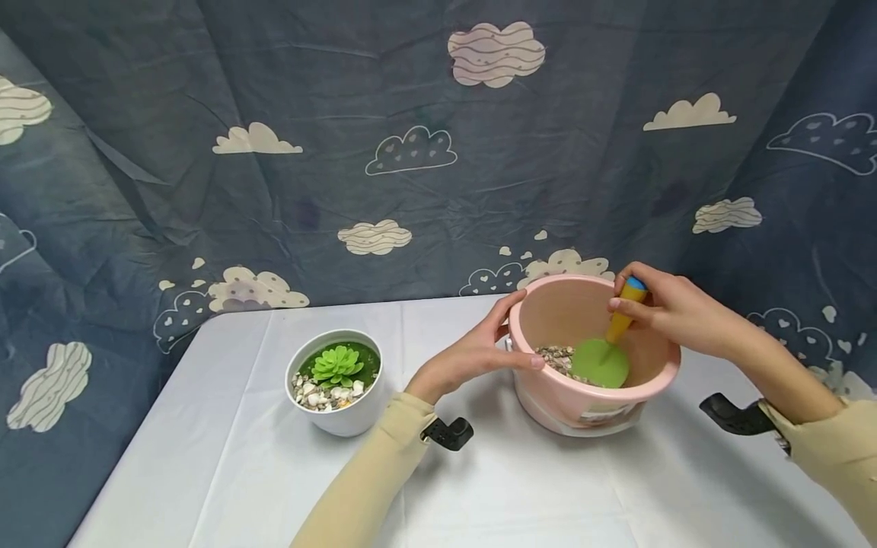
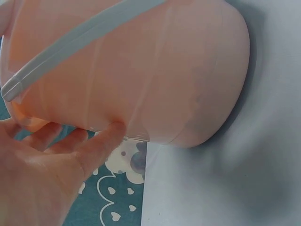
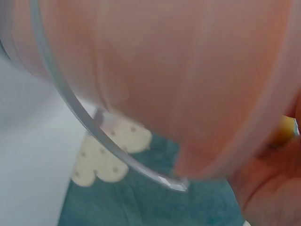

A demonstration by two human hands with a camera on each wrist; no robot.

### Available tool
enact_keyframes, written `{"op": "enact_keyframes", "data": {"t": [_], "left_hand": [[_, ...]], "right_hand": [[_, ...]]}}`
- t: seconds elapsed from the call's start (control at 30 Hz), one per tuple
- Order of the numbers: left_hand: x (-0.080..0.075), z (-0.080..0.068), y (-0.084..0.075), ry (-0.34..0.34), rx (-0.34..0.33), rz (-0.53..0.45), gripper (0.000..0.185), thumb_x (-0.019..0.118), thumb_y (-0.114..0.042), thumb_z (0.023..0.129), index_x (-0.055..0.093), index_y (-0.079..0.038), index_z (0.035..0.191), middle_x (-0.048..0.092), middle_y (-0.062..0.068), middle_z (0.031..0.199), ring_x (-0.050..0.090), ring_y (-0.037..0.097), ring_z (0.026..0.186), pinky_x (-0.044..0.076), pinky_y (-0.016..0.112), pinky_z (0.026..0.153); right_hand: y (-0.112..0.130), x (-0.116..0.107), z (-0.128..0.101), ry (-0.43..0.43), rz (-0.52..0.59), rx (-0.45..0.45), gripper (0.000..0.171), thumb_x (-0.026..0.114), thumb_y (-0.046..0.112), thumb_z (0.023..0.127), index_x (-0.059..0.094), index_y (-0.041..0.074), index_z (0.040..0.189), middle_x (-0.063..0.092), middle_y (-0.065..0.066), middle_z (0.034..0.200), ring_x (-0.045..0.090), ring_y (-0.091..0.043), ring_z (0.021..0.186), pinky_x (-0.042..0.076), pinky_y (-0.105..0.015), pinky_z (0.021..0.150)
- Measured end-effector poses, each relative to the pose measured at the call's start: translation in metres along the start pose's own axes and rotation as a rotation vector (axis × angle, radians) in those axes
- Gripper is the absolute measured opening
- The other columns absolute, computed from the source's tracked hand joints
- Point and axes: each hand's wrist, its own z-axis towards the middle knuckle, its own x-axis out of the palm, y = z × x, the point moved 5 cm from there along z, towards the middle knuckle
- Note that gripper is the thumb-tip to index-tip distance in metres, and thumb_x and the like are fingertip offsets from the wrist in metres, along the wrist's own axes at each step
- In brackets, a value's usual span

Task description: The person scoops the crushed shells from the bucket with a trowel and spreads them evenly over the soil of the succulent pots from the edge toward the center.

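Note:
A pink bucket (image 1: pixel 544 399) stands tilted toward me at the right of the table, with small pebbles (image 1: pixel 555 356) on its bottom. My left hand (image 1: pixel 471 356) holds its left side, thumb along the near rim and fingers spread on the outer wall, as the left wrist view shows on the bucket (image 2: pixel 155 80). Inside it is a toy shovel with a green blade (image 1: pixel 599 364), a yellow handle and a blue end. My right hand (image 1: pixel 678 310) grips that handle from above, the blade down against the pebbles. The right wrist view shows mostly bucket wall (image 3: pixel 155 61).
Left of the bucket stands a white pot (image 1: pixel 342 421) holding a green succulent (image 1: pixel 337 365), with white and brown stones (image 1: pixel 322 396) at its front. A pale bucket handle (image 2: pixel 80 44) hangs along the outer wall. Behind the white table (image 1: pixel 233 426) hangs a dark cloud-print cloth (image 1: pixel 329 205).

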Motion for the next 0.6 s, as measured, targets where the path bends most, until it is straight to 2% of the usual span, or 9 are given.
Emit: {"op": "enact_keyframes", "data": {"t": [0.13,0.4,0.6], "left_hand": [[-0.001,0.000,0.000,0.000,-0.001,0.004,0.095,0.080,-0.018,0.079,0.024,-0.033,0.155,0.023,-0.013,0.157,0.028,0.021,0.144,0.037,0.030,0.103],[-0.001,0.000,0.001,0.001,-0.003,-0.008,0.095,0.079,-0.018,0.080,0.024,-0.031,0.155,0.024,-0.014,0.156,0.028,0.021,0.144,0.038,0.030,0.103],[0.000,0.000,0.001,0.000,-0.014,-0.014,0.095,0.080,-0.018,0.080,0.024,-0.034,0.155,0.024,-0.017,0.155,0.028,0.020,0.144,0.038,0.029,0.102]], "right_hand": [[-0.001,0.002,0.000,-0.014,0.018,0.056,0.025,0.064,0.025,0.097,0.055,0.007,0.112,0.061,-0.010,0.095,0.061,-0.025,0.084,0.055,-0.026,0.066],[-0.002,0.007,0.000,0.024,0.166,0.045,0.019,0.064,0.017,0.097,0.058,0.004,0.109,0.061,-0.013,0.096,0.064,-0.022,0.084,0.059,-0.033,0.066],[0.004,0.019,0.001,0.035,0.254,0.090,0.022,0.064,0.019,0.097,0.055,0.002,0.107,0.060,-0.017,0.095,0.065,-0.027,0.086,0.059,-0.038,0.064]]}}
